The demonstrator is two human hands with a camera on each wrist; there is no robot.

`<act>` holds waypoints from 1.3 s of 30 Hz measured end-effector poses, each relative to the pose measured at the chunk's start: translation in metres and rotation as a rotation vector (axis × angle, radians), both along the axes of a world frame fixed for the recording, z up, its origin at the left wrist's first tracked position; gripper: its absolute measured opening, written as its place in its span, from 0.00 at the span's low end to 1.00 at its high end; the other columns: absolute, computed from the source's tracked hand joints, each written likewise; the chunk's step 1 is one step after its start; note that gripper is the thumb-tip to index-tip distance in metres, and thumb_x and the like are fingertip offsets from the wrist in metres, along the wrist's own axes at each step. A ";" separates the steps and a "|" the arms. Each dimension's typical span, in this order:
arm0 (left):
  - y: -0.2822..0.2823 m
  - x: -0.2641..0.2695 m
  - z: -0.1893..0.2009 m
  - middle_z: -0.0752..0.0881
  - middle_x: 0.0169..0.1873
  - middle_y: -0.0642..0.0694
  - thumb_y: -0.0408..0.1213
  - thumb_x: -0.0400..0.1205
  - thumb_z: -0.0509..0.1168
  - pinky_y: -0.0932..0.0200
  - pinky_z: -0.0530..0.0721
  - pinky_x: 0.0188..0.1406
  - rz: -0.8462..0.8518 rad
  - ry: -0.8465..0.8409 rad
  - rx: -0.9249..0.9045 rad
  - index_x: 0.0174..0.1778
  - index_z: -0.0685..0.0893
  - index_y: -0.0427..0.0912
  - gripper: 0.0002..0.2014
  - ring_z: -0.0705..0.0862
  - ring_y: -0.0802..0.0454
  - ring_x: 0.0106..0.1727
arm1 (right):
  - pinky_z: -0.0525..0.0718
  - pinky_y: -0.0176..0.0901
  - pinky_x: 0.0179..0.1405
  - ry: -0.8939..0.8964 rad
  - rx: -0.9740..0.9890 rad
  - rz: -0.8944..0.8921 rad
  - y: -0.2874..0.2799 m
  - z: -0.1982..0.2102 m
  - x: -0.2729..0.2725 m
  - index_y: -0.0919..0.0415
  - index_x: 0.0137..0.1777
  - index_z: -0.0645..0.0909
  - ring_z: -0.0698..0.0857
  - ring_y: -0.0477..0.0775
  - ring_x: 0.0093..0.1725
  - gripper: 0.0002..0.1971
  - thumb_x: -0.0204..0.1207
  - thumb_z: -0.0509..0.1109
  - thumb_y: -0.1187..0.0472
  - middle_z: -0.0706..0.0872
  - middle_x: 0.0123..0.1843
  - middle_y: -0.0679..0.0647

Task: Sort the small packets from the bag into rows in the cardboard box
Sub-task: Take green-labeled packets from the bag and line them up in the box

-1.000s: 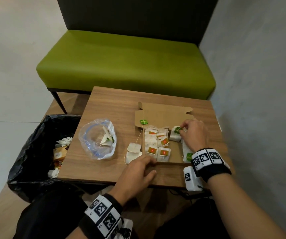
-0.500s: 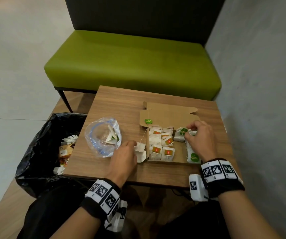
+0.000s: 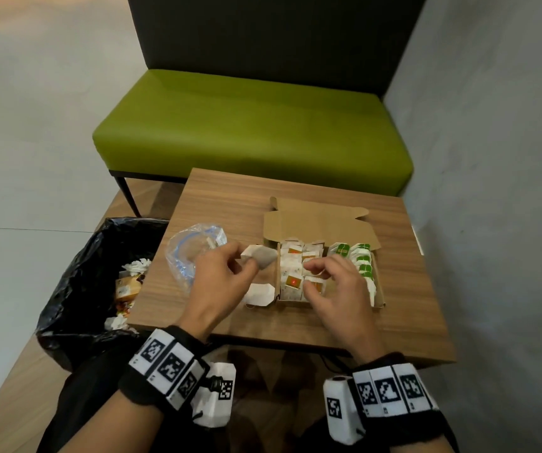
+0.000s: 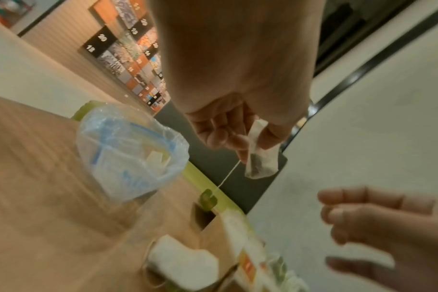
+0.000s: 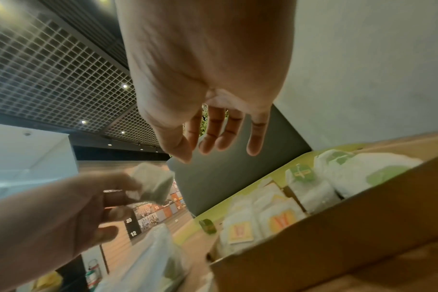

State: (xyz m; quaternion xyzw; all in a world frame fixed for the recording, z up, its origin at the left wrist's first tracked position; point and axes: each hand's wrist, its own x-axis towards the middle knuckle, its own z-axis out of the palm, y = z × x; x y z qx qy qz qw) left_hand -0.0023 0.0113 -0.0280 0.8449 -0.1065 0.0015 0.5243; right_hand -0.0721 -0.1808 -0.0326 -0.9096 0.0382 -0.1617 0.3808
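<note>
Left hand (image 3: 220, 276) was raised above the counter (image 3: 230, 197), just left of the cardboard box (image 3: 320, 220). Its grip was a pinch of thumb and fingers on 1 tea bag (image 3: 259, 255), held clear of the counter. In the left wrist view that tea bag (image 4: 260, 158) hung from the fingertips, and a thin string (image 4: 226, 178) ran down from it to a green tag (image 4: 208, 198).

Right hand (image 3: 335, 286) hovered over the box with its grip wide and nothing in it; fingers loosely spread in the right wrist view (image 5: 213, 110).

Box sat open on the counter, lid flap folded back. Inside, orange-tagged packets (image 3: 294, 282) filled the left side in rows, and green-tagged packets (image 3: 362, 259) lined the right side. Exact count not readable.

1 more loose tea bag (image 3: 259, 294) lay flat on the counter, touching the box's left wall. Clear plastic bag (image 3: 191, 253) sat on the counter left of the left hand, with a few packets inside.

Black bin bag (image 3: 76, 289) with wrappers stood on the floor beside the counter. Green bench (image 3: 253, 125) stood behind.
</note>
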 end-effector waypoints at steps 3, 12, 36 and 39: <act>0.009 -0.012 0.029 0.89 0.34 0.43 0.29 0.79 0.70 0.45 0.85 0.39 -0.017 0.060 -0.167 0.39 0.86 0.43 0.06 0.87 0.42 0.39 | 0.83 0.38 0.48 -0.003 0.148 0.028 0.018 0.007 -0.010 0.50 0.60 0.84 0.82 0.45 0.46 0.17 0.73 0.77 0.65 0.83 0.45 0.43; 0.026 -0.061 0.059 0.84 0.24 0.53 0.20 0.82 0.62 0.70 0.75 0.24 -0.210 0.297 -0.420 0.45 0.88 0.32 0.09 0.78 0.63 0.24 | 0.90 0.57 0.51 0.223 0.511 0.245 0.063 0.014 -0.041 0.35 0.71 0.76 0.89 0.54 0.50 0.33 0.67 0.82 0.54 0.88 0.50 0.55; 0.031 -0.074 0.011 0.88 0.27 0.49 0.38 0.78 0.69 0.59 0.83 0.33 0.097 0.239 -0.006 0.32 0.90 0.43 0.09 0.85 0.58 0.29 | 0.91 0.50 0.47 0.427 0.363 0.260 0.063 0.069 -0.068 0.60 0.41 0.89 0.92 0.53 0.37 0.07 0.80 0.74 0.60 0.92 0.38 0.55; 0.029 -0.067 0.011 0.79 0.21 0.49 0.32 0.78 0.69 0.63 0.73 0.27 0.200 0.363 -0.199 0.28 0.87 0.36 0.11 0.74 0.60 0.21 | 0.88 0.45 0.39 0.474 0.464 0.256 0.071 0.046 -0.079 0.60 0.43 0.88 0.92 0.56 0.34 0.06 0.80 0.73 0.60 0.92 0.39 0.57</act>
